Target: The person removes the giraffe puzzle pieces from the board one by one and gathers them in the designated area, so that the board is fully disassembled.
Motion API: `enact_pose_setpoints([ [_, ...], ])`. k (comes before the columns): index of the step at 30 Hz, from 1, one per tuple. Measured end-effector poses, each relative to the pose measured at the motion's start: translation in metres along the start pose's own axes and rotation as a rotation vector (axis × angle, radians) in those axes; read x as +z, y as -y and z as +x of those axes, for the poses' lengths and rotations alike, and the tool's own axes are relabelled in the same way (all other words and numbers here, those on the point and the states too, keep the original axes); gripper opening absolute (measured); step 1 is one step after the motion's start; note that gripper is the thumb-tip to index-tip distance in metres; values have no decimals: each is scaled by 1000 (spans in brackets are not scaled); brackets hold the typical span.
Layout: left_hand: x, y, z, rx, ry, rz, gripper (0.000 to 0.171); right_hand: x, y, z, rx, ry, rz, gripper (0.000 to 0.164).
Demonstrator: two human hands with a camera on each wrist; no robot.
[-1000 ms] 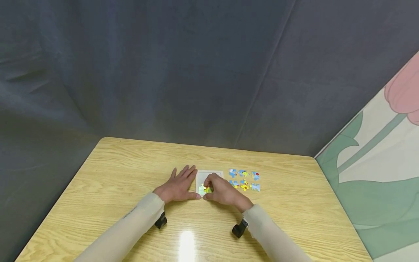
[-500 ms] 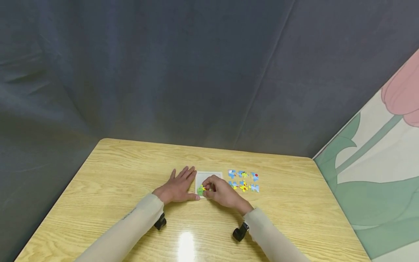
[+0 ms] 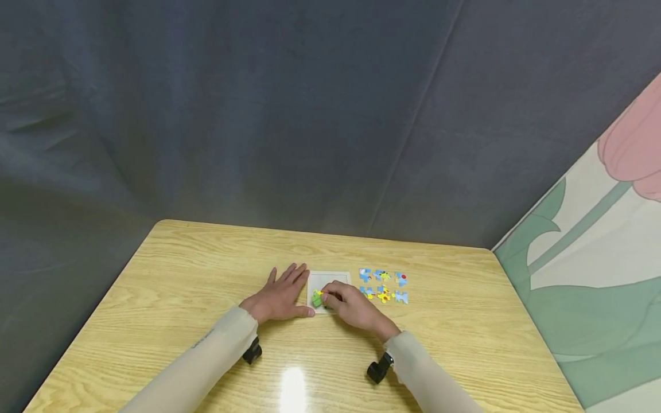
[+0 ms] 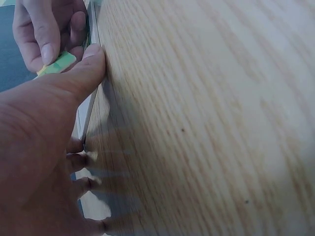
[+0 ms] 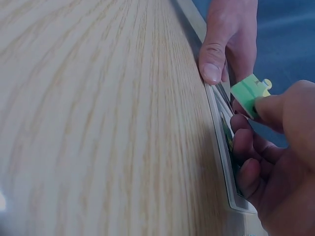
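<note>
My right hand (image 3: pixel 353 307) pinches a green and yellow jigsaw piece (image 5: pixel 248 93) between thumb and fingers. The piece is tilted, raised over the near left corner of a white puzzle tray (image 3: pixel 330 277). Its other fingers curl over the tray, where something dark green and yellow (image 5: pixel 227 132) shows partly beneath them. My left hand (image 3: pixel 280 298) lies with spread, straight fingers at the tray's left side. Its thumb (image 4: pixel 91 59) reaches the tray's near left corner.
Several loose jigsaw pieces (image 3: pixel 383 293) in blue, yellow and red lie in two rows right of the tray. The wooden table (image 3: pixel 206 258) ends at a dark curtain (image 3: pixel 258 115) behind. A flower-patterned cloth (image 3: pixel 609 275) hangs to the right.
The green piece lay flat in the tray's near left corner; now it is lifted and tilted in my right hand, which has shifted slightly. My left hand stays in place.
</note>
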State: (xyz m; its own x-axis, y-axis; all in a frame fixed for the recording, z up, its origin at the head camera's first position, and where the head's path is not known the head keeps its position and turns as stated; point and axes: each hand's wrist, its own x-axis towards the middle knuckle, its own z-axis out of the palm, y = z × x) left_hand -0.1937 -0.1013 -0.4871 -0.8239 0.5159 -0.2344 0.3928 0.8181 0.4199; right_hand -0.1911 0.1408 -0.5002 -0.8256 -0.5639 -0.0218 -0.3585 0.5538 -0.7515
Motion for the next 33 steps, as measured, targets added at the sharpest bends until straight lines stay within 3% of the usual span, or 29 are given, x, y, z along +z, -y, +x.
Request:
enact_pose_setpoints([
  [11,6,5,3,9,-12,-35,100,2,-1,0,36,-61,66,24],
  [19,14,10,9,-10,-27,-65,102,-7,0,0,77,-75,150,24],
  [33,4,3,3,-1,-8,-45,100,-25,-2,-20,100,-114,163,18],
])
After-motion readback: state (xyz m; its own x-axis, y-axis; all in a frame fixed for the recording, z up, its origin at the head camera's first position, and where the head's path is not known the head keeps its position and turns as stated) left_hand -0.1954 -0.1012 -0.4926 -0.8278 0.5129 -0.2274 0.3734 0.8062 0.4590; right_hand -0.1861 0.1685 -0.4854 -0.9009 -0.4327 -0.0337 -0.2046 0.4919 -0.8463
